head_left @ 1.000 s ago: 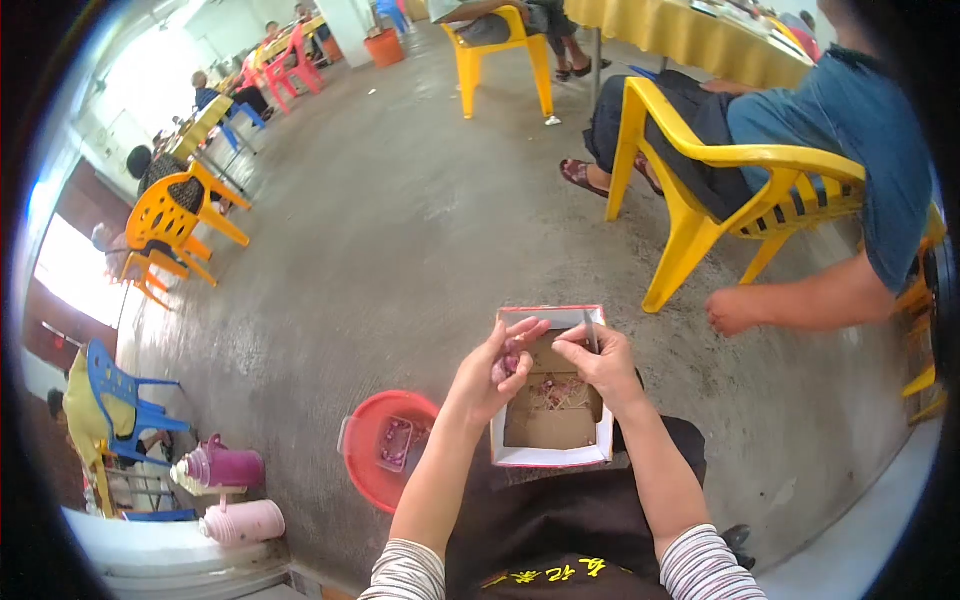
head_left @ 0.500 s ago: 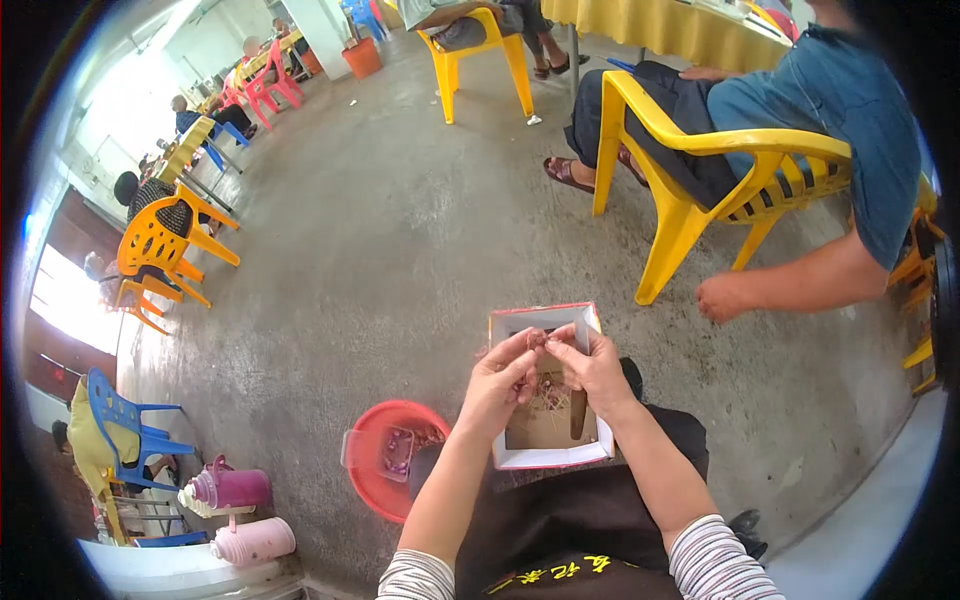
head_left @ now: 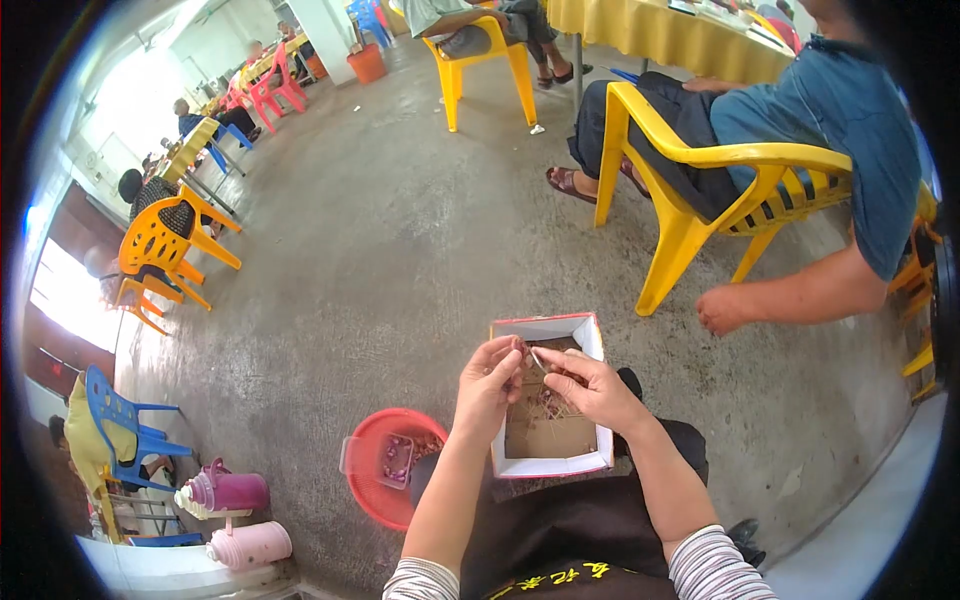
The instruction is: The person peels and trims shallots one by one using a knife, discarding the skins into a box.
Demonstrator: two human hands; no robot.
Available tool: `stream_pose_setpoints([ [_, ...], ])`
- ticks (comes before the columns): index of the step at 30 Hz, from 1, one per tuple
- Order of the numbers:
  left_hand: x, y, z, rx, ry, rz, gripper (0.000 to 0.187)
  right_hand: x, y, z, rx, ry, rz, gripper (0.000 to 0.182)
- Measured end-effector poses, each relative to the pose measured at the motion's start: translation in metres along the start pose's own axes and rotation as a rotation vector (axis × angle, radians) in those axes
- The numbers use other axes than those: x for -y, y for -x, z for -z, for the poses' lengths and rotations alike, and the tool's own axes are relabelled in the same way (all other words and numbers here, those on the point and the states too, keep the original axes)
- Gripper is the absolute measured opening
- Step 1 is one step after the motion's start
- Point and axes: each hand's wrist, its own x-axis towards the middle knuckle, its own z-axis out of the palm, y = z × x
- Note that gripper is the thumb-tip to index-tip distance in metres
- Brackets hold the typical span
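My left hand (head_left: 487, 385) is closed, its fingertips pinching a small reddish-purple shallot (head_left: 522, 348) over a white-walled cardboard box (head_left: 550, 466). In my right hand (head_left: 597, 390) is a small knife (head_left: 541, 362); its short pale blade points at the shallot, and the fingers cover most of the handle. Thin root and skin scraps (head_left: 550, 403) lie on the brown bottom of the box, between my forearms. Left of my left forearm stands a red plastic basin (head_left: 376, 500). A clear plastic tub (head_left: 396, 458) with several purple shallots sits in it, beside loose reddish-brown pieces.
At right, a seated person in a blue shirt (head_left: 815, 110) occupies a yellow chair (head_left: 665, 240), one arm hanging close to my right side. Two thermos jugs, one purple (head_left: 232, 490) and one pink (head_left: 252, 543), stand at lower left. Grey floor (head_left: 380, 220) stretches ahead towards other seated people.
The knife has swung from hanging down below my right hand to pointing at the shallot. My hands have parted slightly and sit a little lower in view.
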Motion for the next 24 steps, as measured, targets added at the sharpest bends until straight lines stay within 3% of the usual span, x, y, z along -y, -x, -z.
stream_pose_setpoints([
  [2, 0.002, -0.002, 0.005, 0.003, 0.014, 0.019, 0.025, 0.005, 0.000, 0.000, 0.044, -0.080, -0.022, 0.049],
  [4, 0.003, -0.003, 0.006, 0.025, 0.020, 0.052, 0.024, 0.016, 0.002, -0.008, -0.008, -0.287, -0.186, 0.047],
  [6, 0.003, -0.002, 0.004, 0.036, 0.020, 0.086, 0.024, 0.012, -0.001, -0.013, -0.051, -0.331, -0.167, 0.042],
  [10, -0.001, 0.002, -0.004, 0.007, 0.035, 0.134, 0.023, 0.004, -0.003, -0.013, -0.111, -0.138, -0.067, 0.037],
  [16, -0.005, 0.004, -0.008, 0.009, 0.064, 0.167, 0.025, 0.003, -0.003, -0.012, -0.131, -0.193, -0.063, 0.035],
  [22, -0.004, 0.004, -0.009, -0.017, -0.014, 0.111, 0.023, 0.010, 0.000, -0.010, -0.112, -0.519, -0.314, 0.040],
  [24, -0.005, 0.004, -0.008, -0.008, -0.032, 0.104, 0.021, 0.013, 0.000, -0.006, -0.048, -0.364, -0.282, 0.042],
])
